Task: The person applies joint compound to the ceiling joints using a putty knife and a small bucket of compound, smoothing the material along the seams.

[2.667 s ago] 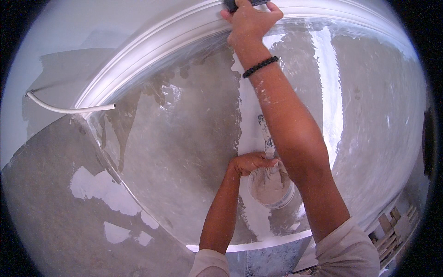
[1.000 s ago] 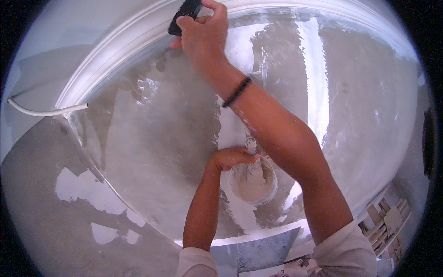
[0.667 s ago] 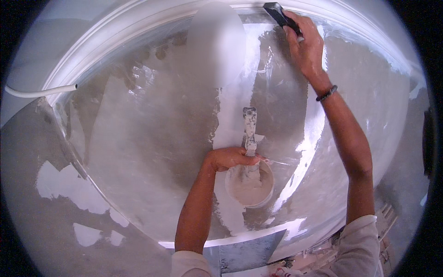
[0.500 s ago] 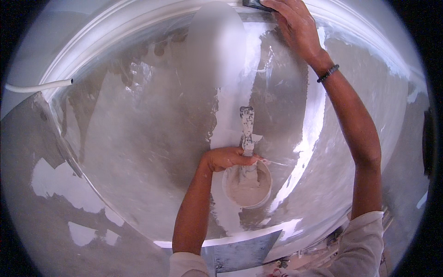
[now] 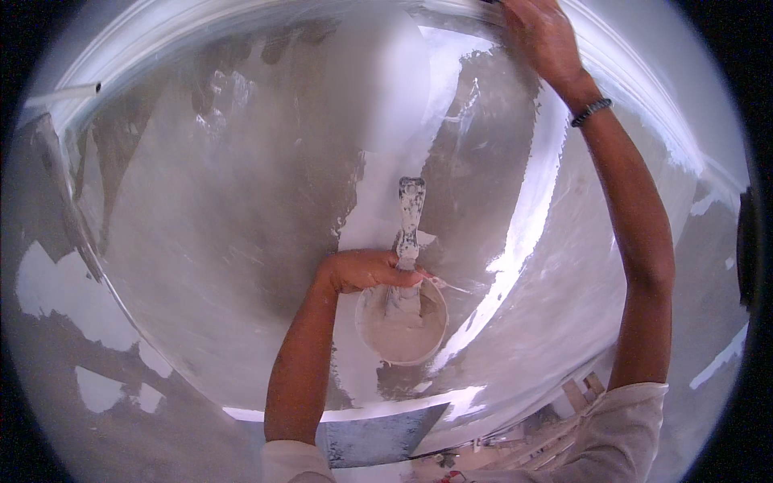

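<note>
My left grip [image 5: 374, 271] clamps a round, whitish plastic bucket [image 5: 436, 308] and paste-crusted, speckled scraper [image 5: 411, 213]; right grip [image 5: 545, 40] closure, I cannot tell.

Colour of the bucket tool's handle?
Handle: off-white with dark patches; head view shows it best.

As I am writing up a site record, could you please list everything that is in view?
Tub: one, whitish, lower centre
Paste: one mass, pale, inside it
Scraper: one, pale-smeared, handle up in the tub
Dark piece: one, blackish, top edge, mostly cut off
Walls: at least two, grey with white patches, centre and left
Moulding: one, white, along the top
Tube: one, white, upper left
Wood pieces: several, brownish, lower right
Dark object: one, black, right edge, unclear
Bracelet: one, black, right wrist
Sleeves: two, pale, lower edge
Left grip: one, bare, holding the tub
Right grip: one, bare, top, by the dark piece
</note>
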{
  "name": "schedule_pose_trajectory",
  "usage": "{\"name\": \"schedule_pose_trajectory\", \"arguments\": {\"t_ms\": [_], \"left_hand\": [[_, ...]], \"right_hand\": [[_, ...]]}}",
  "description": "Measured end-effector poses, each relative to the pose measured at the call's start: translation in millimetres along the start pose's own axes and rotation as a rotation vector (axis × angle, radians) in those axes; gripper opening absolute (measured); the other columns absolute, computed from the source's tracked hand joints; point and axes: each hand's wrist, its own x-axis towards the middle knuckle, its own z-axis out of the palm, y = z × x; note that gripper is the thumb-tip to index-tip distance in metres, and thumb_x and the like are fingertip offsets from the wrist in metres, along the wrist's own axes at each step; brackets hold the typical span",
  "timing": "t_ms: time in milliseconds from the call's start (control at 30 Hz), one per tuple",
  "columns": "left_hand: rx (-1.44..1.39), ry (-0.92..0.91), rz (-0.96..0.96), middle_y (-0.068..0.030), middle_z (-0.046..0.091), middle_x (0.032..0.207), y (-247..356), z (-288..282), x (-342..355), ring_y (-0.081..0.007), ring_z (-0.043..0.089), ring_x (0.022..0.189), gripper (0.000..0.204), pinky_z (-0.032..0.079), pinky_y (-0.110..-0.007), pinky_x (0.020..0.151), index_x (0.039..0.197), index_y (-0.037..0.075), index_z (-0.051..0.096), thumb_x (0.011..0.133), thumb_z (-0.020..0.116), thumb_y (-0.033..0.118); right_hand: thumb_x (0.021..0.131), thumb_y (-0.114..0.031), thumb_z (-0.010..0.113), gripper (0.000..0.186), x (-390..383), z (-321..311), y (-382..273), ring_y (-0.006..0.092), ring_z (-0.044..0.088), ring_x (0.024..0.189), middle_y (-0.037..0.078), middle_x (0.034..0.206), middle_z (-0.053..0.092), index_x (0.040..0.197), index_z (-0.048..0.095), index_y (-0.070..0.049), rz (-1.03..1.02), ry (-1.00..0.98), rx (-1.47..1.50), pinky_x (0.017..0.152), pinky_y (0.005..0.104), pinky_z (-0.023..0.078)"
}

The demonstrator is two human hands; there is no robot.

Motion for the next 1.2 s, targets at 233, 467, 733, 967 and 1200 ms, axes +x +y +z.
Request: {"name": "schedule_pose_trajectory", "arguments": {"t_ms": [233, 467, 733, 967, 1200], "left_hand": [[-0.021, -0.051, 0.005, -0.0079, 0.059, 0.121, -16, -7, 15, -0.0177, 0.051, 0.112, 0.056, 0.036, -0.029, 0.098, 0.123, 0.002, 0.057, 0.086, 0.062, 0.045], [0.068, -0.016, 0.006, -0.0204, 0.057, 0.121, -6, -2, 13, -0.0271, 0.053, 0.114, 0.077, 0.035, -0.029, 0.101, 0.119, -0.01, 0.054, 0.078, 0.066, 0.054], [0.005, -0.065, 0.084, -0.0075, 0.061, 0.118, -22, -9, 15, -0.0166, 0.054, 0.109, 0.055, 0.038, -0.03, 0.098, 0.12, 0.003, 0.059, 0.087, 0.059, 0.048], [-0.064, -0.082, -0.003, -0.0198, 0.061, 0.116, -20, -7, 17, -0.0297, 0.059, 0.107, 0.081, 0.042, -0.034, 0.097, 0.113, -0.008, 0.058, 0.071, 0.069, 0.059], [0.019, -0.083, -0.043, -0.0226, 0.055, 0.123, -9, -9, 9, -0.0329, 0.055, 0.114, 0.081, 0.04, -0.04, 0.101, 0.124, -0.006, 0.05, 0.073, 0.069, 0.054]], "right_hand": [[0.082, -0.003, 0.061, 0.037, -69, -17, 87, 0.0253, 0.06, 0.087, 0.01, 0.099, 0.06, 0.117, 0.059, -0.017, 0.011, -0.07, -0.235, 0.076, 0.0377, 0.052], [0.084, -0.006, 0.064, 0.032, -86, -52, 77, 0.0227, 0.062, 0.096, 0.01, 0.106, 0.063, 0.115, 0.062, -0.014, 0.121, -0.042, -0.133, 0.078, 0.0341, 0.054], [0.083, -0.007, 0.064, 0.03, 9, 18, -13, 0.0249, 0.06, 0.094, 0.011, 0.104, 0.062, 0.113, 0.062, -0.012, -0.122, -0.041, 0.078, 0.078, 0.0353, 0.053], [0.084, -0.012, 0.067, 0.031, 0, 26, 21, 0.0244, 0.062, 0.095, 0.01, 0.105, 0.064, 0.115, 0.062, -0.015, -0.241, 0.017, -0.177, 0.078, 0.0339, 0.054], [0.08, -0.007, 0.067, 0.032, -65, -20, 82, 0.026, 0.061, 0.092, 0.01, 0.1, 0.063, 0.112, 0.063, -0.013, 0.059, -0.147, -0.268, 0.081, 0.0376, 0.05]]}}
